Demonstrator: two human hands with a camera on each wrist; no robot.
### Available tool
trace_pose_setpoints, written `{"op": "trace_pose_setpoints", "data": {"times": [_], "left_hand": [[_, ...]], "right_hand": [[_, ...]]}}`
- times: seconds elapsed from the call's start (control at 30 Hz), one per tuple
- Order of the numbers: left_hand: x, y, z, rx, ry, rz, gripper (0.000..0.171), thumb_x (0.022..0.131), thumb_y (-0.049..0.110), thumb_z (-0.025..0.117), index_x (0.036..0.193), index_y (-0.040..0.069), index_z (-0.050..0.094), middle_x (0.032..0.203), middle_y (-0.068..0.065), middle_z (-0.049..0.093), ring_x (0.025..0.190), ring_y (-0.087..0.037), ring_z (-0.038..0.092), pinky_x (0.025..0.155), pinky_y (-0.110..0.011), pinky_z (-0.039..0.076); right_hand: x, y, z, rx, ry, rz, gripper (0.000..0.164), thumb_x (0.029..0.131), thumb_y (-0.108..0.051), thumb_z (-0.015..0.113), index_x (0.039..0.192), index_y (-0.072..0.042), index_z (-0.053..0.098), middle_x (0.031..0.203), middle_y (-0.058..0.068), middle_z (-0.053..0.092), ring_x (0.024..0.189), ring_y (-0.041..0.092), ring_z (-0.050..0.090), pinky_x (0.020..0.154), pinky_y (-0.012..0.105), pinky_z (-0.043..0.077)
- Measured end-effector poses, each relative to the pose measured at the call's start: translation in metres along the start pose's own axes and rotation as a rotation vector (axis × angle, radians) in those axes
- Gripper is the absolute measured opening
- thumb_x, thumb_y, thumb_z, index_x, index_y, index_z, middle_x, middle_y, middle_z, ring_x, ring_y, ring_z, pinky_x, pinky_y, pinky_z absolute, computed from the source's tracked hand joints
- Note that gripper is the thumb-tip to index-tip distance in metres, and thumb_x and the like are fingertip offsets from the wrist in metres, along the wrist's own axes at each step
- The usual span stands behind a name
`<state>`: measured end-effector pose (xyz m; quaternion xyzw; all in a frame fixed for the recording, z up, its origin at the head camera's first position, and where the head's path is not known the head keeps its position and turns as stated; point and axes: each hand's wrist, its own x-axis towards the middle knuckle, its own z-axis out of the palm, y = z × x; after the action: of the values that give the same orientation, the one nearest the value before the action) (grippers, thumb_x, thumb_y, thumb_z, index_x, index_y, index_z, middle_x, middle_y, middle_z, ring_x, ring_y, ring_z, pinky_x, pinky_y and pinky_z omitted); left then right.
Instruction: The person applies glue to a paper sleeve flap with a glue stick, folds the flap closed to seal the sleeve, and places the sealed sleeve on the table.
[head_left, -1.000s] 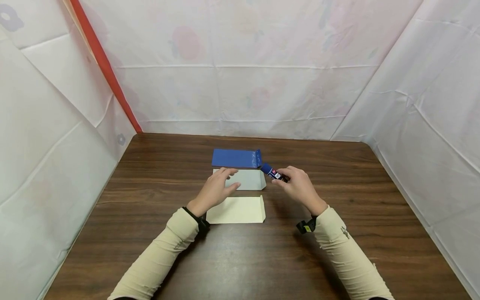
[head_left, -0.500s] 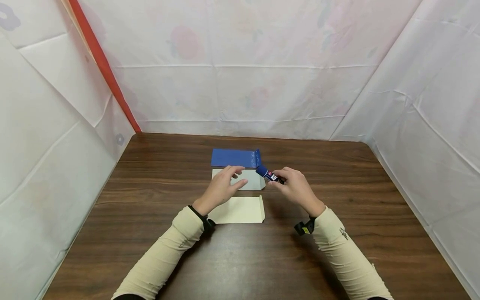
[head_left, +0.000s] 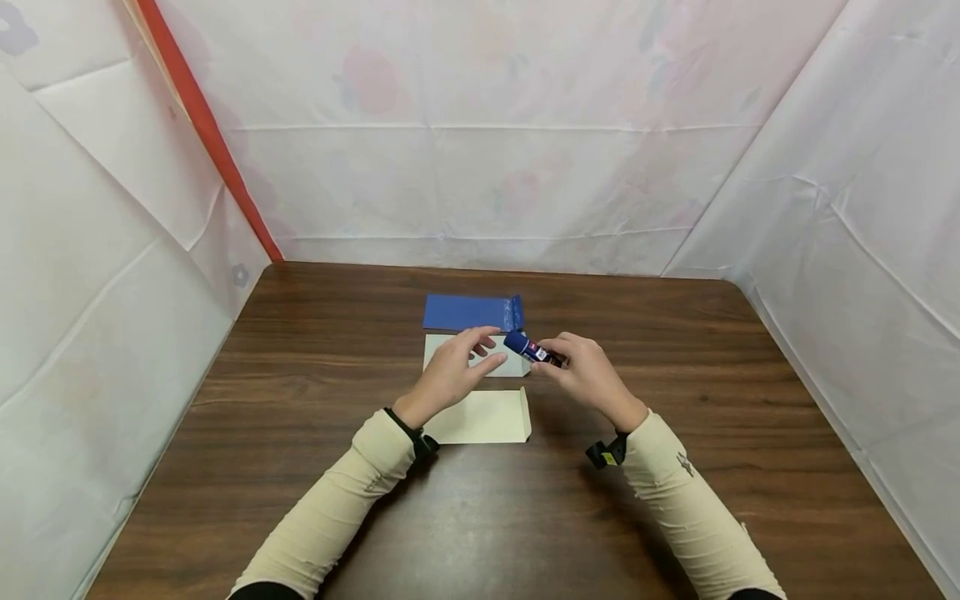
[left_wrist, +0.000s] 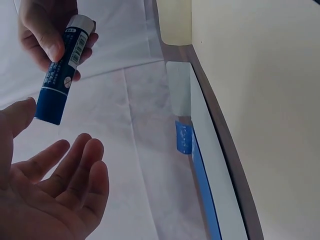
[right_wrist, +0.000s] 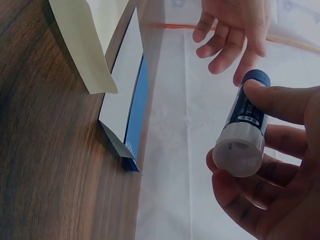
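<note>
Above the white envelope (head_left: 480,360) on the counter (head_left: 315,350) — glue stick (head_left: 527,348) pinched in right hand (head_left: 588,377); left hand (head_left: 450,375) loosely spread just beside its blue cap, holding nothing.

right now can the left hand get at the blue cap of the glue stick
Probably yes: the left hand is open, its fingertips just short of the glue stick, whose blue cap points toward it, with nothing between them.

a makeshift recording booth rather than a lived-in room: a dark wood-grain table (head_left: 480,517) is enclosed on the left, far and right sides by creased white sheeting (head_left: 525,125) with faint floral print, and a red strip (head_left: 206,129) runs down the far left corner.
</note>
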<state>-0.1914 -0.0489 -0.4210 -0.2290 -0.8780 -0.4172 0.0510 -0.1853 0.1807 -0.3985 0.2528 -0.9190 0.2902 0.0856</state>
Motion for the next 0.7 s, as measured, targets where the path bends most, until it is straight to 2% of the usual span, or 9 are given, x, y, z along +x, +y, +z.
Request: {"op": "trace_pose_setpoints", "data": {"times": [0.17, 0.7], "left_hand": [[0.0016, 0.0027, 0.0012, -0.016, -0.005, -0.001, 0.044, 0.097, 0.033, 0.061, 0.134, 0.010, 0.057, 0.109, -0.009, 0.068, 0.098, -0.022, 0.066, 0.086, -0.039, 0.054], [0.0019, 0.0075, 0.0059, -0.041, -0.010, 0.023, 0.042, 0.097, 0.030, 0.062, 0.134, 0.010, 0.057, 0.104, -0.008, 0.069, 0.093, -0.020, 0.066, 0.082, -0.038, 0.054]], "right_hand": [[0.0017, -0.0017, -0.0004, 0.005, -0.008, 0.002, 0.027, 0.083, -0.016, 0.078, 0.106, -0.002, 0.073, 0.084, 0.007, 0.066, 0.068, 0.013, 0.053, 0.060, 0.025, 0.043], [0.0012, -0.0069, 0.0040, 0.014, -0.039, -0.013, 0.025, 0.085, -0.018, 0.076, 0.106, -0.004, 0.074, 0.085, 0.006, 0.066, 0.070, 0.011, 0.055, 0.060, 0.023, 0.045]]}}
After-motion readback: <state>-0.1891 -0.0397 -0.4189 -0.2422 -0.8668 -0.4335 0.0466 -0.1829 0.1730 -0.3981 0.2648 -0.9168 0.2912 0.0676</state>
